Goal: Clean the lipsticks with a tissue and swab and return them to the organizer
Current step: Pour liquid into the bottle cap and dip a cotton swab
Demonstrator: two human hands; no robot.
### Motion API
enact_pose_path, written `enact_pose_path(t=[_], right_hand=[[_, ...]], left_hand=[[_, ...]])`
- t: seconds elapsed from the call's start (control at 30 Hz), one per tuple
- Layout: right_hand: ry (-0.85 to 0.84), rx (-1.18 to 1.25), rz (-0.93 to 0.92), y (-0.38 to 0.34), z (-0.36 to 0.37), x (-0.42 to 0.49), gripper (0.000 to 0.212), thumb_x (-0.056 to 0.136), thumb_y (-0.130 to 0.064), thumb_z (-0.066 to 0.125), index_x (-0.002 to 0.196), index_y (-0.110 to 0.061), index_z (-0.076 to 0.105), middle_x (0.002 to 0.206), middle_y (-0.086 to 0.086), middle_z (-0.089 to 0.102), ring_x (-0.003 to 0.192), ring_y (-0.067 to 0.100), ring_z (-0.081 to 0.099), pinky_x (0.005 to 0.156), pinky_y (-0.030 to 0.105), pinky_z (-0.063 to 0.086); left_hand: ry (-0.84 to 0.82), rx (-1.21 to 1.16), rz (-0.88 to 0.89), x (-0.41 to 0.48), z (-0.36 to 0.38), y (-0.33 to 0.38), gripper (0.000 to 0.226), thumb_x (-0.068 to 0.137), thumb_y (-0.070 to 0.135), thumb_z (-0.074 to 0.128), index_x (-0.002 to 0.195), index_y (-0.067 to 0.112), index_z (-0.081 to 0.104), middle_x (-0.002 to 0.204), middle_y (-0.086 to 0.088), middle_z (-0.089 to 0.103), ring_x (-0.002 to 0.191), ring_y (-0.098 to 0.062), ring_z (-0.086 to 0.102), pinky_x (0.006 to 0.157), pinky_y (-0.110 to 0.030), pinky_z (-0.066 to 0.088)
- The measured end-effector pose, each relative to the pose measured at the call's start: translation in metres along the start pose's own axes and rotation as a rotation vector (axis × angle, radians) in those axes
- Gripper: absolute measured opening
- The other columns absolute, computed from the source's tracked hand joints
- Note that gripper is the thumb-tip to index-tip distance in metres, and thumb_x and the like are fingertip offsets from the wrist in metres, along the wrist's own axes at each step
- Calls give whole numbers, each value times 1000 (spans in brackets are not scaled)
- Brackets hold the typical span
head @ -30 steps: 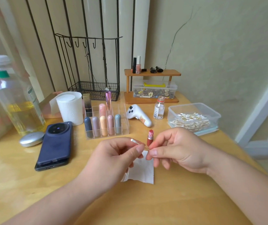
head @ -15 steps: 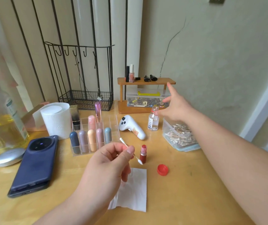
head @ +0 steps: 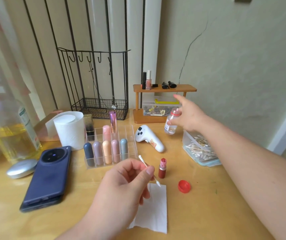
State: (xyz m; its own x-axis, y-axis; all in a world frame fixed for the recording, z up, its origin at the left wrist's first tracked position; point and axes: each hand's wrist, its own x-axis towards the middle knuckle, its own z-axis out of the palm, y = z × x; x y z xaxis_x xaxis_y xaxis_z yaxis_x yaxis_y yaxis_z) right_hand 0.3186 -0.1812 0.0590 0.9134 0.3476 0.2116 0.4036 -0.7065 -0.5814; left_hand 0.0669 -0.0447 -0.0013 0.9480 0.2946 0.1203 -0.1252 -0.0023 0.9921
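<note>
My left hand [head: 121, 184] pinches a white cotton swab [head: 143, 161] over a white tissue [head: 153, 210] that lies flat on the table. An uncapped red lipstick [head: 162, 168] stands upright just right of the swab, and a red cap [head: 184, 186] lies beside it. My right hand [head: 190, 116] reaches to the back and grips a small clear bottle [head: 171, 124], which is tilted and off the table, with the index finger pointing out. The clear organizer [head: 131, 146] holds several capped lipsticks.
A dark phone [head: 48, 177], a silver case [head: 21, 168], an oil bottle [head: 8, 129] and a paper roll [head: 69, 129] stand at the left. A white controller [head: 149, 138], an open swab box [head: 199, 149], a wooden shelf [head: 164, 89] and a wire rack [head: 100, 108] are behind.
The lipstick left my right hand and stands on the table. My right hand reached back, took the small bottle and lifted it at a tilt. My left hand keeps the swab.
</note>
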Motion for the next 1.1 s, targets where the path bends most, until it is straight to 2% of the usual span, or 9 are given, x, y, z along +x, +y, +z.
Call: enact_pose_path(t=[0.13, 0.27, 0.37, 0.53, 0.63, 0.73, 0.87, 0.97, 1.1], right_hand=[[180, 45, -91, -18, -28, -34, 108, 71, -35, 89, 148, -53, 16, 107, -7, 64, 93, 15, 64, 89, 35, 52], [145, 99, -122, -15, -45, -104, 103, 69, -25, 89, 145, -52, 24, 91, -10, 63, 61, 4, 55, 70, 26, 51], [80, 158, -58, 5, -45, -153, 95, 69, -18, 89, 140, -50, 33, 86, -10, 60, 55, 3, 50, 66, 25, 48], [-4, 159, 89, 43, -19, -189, 78, 69, -21, 87, 133, -38, 44, 99, -9, 63, 54, -4, 52, 66, 22, 41], [17, 303, 123, 47, -12, -194, 67, 73, -8, 86, 127, -23, 50, 92, -11, 61, 52, -7, 53, 59, 14, 40], [27, 391, 138, 51, -9, -198, 49, 75, 4, 82, 113, -14, 56, 82, -15, 64, 49, -8, 55, 51, 5, 38], [-57, 398, 165, 60, -2, -203, 37, 74, 0, 83, 102, -15, 65, 78, -10, 76, 64, -1, 68, 68, 17, 49], [-76, 423, 165, 63, -1, -202, 32, 73, -2, 85, 99, -12, 70, 87, -2, 78, 83, 15, 75, 82, 31, 56], [-80, 507, 118, 66, -1, -201, 29, 73, 6, 82, 96, -9, 72, 85, 1, 78, 76, 9, 72, 67, 16, 53]], left_hand=[[-11, 380, 32, -6, -3, -4, 15, 85, 45, 74, 79, 34, 66, 63, 2, 68, 56, -15, 63, 82, -47, 51], [-6, 630, 35, -16, 3, 6, 11, 87, 49, 69, 81, 43, 62, 53, 26, 54, 51, 3, 50, 96, -55, 45], [-10, 770, 41, -17, 3, 7, 19, 89, 48, 67, 74, 37, 62, 64, 38, 55, 62, 10, 51, 101, -57, 44], [-48, 964, 76, -13, -2, -1, 13, 93, 45, 61, 83, 37, 62, 84, 22, 63, 81, 2, 57, 96, -44, 49], [-83, 1060, 72, -11, -3, -4, 10, 94, 37, 59, 100, 34, 66, 90, 20, 63, 87, -5, 58, 84, -30, 50], [-92, 1118, 73, -9, -2, -6, 15, 93, 34, 56, 106, 36, 63, 93, 20, 64, 92, -6, 59, 86, -29, 40], [-130, 1163, 65, -7, -2, -9, 18, 93, 35, 56, 110, 37, 60, 99, 19, 63, 96, -5, 58, 84, -28, 28], [-121, 1140, 122, -9, -2, -4, 18, 92, 41, 61, 108, 36, 61, 101, 19, 61, 93, -3, 57, 79, -25, 42], [-147, 1086, 280, -9, 21, 8, 23, 91, 47, 63, 109, 33, 63, 105, 18, 61, 96, -6, 57, 82, -30, 51]])
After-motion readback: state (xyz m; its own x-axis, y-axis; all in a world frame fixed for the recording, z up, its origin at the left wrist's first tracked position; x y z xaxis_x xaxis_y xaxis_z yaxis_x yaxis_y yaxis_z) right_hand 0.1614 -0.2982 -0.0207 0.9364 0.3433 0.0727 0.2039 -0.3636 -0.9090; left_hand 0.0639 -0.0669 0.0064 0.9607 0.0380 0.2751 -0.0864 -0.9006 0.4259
